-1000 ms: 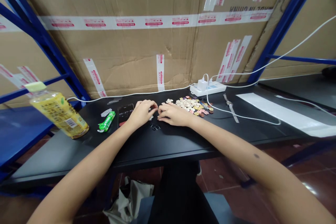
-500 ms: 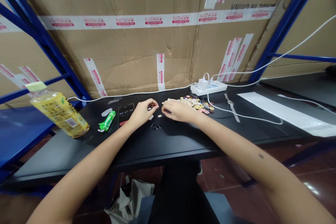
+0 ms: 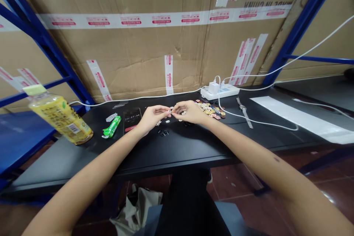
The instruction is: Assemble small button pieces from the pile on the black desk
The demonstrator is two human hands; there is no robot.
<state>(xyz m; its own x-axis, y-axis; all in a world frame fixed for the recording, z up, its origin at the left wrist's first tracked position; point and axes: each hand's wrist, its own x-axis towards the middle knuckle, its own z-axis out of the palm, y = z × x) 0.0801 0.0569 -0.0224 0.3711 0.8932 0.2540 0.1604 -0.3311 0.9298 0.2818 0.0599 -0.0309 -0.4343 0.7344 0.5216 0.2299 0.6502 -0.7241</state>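
In the head view my left hand [image 3: 151, 118] is closed in a pinch on a small white piece with dark holes [image 3: 169, 112], perhaps a button-like part. My right hand [image 3: 190, 112] meets it there, thumb and forefinger pinched together at the same spot; whether they grip the piece or something tiny is too small to tell. Below the fingers lie a loose white piece [image 3: 167, 121] and a few small black parts [image 3: 163, 132]. A pile of colourful small pieces [image 3: 207, 108] spreads behind my right hand, partly hidden by it.
A phone [image 3: 132, 117] with a timer lies left of my hands, beside a green wrapper [image 3: 112, 127] and a yellow drink bottle [image 3: 61, 118]. At the back stands a white power strip [image 3: 221, 91] with cables. A wristwatch [image 3: 243, 108] and a white strip [image 3: 301, 118] lie to the right.
My hands have come together, fingertips now meeting where there was a gap. The small white piece now shows between them, and dark parts have come into view beneath my right hand.
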